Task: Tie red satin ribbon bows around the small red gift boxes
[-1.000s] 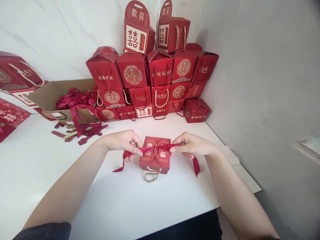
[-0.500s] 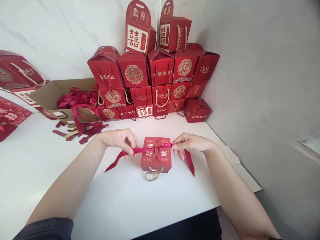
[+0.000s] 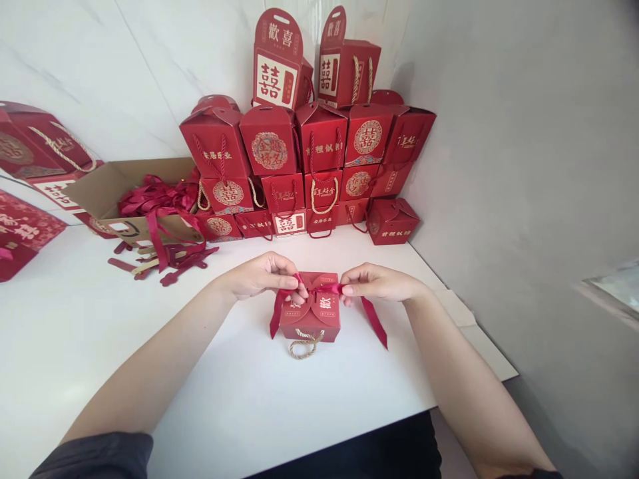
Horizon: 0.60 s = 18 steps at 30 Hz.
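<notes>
A small red gift box (image 3: pixel 310 326) with gold lettering sits on the white table in front of me. Its curved top flaps meet in the middle, and a twisted gold cord handle (image 3: pixel 302 350) droops from the near side. A crimson ribbon (image 3: pixel 375 323) crosses the top of the box, with one tail hanging on each side. My left hand (image 3: pixel 272 278) pinches the ribbon's left part over the box's upper left, in a small loop near the fingertips. My right hand (image 3: pixel 374 282) pinches the other part at the box's right edge.
Stacked red gift boxes (image 3: pixel 319 143) line the back wall. At the left, a cardboard carton (image 3: pixel 100 193) holds tangled crimson ribbons, with flat dark red strips (image 3: pixel 172 274) lying before it. More red boxes (image 3: pixel 44 146) stand far left. A grey wall (image 3: pixel 524 166) rises along the right.
My left hand has moved right, bringing its ribbon part in over the box and bending it into a small loop. The right hand stays at the box's right edge, holding the ribbon.
</notes>
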Each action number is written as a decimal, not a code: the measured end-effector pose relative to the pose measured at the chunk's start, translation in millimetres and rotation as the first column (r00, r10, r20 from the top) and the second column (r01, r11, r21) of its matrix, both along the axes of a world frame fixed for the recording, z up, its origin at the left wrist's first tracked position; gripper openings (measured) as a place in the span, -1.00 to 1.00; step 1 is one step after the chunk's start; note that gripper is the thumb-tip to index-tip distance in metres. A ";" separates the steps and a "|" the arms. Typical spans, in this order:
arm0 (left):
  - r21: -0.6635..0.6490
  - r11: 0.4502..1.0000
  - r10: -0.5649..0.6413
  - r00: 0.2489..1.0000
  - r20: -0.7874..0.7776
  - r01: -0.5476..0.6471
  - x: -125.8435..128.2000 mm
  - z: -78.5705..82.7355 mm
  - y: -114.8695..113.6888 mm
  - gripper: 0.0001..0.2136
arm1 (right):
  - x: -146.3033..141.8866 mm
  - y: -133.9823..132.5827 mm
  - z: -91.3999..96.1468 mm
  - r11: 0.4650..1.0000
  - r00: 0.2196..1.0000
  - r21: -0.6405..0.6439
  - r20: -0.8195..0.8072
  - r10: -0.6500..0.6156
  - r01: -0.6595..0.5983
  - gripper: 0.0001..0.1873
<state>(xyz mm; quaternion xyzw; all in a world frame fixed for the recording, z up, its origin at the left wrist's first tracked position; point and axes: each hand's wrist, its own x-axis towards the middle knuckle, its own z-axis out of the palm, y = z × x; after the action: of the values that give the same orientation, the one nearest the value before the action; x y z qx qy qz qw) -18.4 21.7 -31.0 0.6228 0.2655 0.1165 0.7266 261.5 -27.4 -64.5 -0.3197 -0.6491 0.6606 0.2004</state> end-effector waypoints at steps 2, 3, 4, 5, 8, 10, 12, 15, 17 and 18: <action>0.021 1.000 0.018 1.000 -0.024 -0.018 -0.5 0.3 1.4 -0.84 | -0.9 -1.9 2.6 0.999 0.998 0.020 -0.025 -0.050 0.050 -0.64; 0.025 1.000 0.017 0.999 -0.027 -0.016 -1.0 0.3 2.4 -0.85 | -1.2 -2.7 3.8 0.997 0.997 0.038 -0.025 -0.071 0.072 -0.63; 0.028 1.000 0.008 1.000 -0.026 -0.007 -1.6 0.2 3.5 -0.85 | -1.4 -3.2 4.9 0.994 0.996 0.061 -0.019 -0.088 0.089 -0.63; 0.032 0.999 -0.009 1.000 -0.025 0.010 -2.2 -0.2 4.7 -0.85 | -1.4 -3.5 5.6 0.991 0.995 0.083 -0.010 -0.101 0.101 -0.63; 0.042 0.998 -0.045 0.999 -0.027 0.046 -3.6 -3.3 8.4 -0.86 | 0.3 -2.5 5.6 0.987 0.994 0.115 0.018 -0.111 0.109 -0.65; 0.045 0.999 -0.028 0.999 -0.029 0.029 -3.2 -5.7 9.9 -0.87 | 2.5 -1.4 4.8 0.988 0.992 0.109 0.038 -0.117 0.112 -0.65; 0.060 0.998 0.002 0.999 -0.040 0.000 -1.6 -6.6 9.7 -0.86 | 4.9 -1.7 5.2 0.990 0.992 0.091 0.048 -0.116 0.111 -0.65; 0.118 0.993 0.028 0.996 -0.079 -0.019 2.2 -3.5 5.8 -0.85 | 5.7 -5.7 9.4 0.989 0.995 0.116 0.008 -0.096 0.095 -0.68; 0.182 0.983 0.056 0.993 -0.107 -0.035 5.7 0.8 1.1 -0.85 | 2.6 -9.9 13.0 0.970 0.992 0.210 -0.045 -0.118 0.125 -0.73; 0.216 0.975 0.074 0.991 -0.109 -0.049 7.6 3.1 -1.5 -0.84 | -0.1 -12.0 14.6 0.953 0.987 0.262 -0.077 -0.138 0.154 -0.76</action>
<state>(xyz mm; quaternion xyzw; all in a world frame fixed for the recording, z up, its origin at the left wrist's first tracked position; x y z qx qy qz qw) -10.8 20.2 -27.9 0.6944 0.3124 0.1302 0.6350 261.4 -39.4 -49.9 -0.3175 -0.7008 0.5593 0.3086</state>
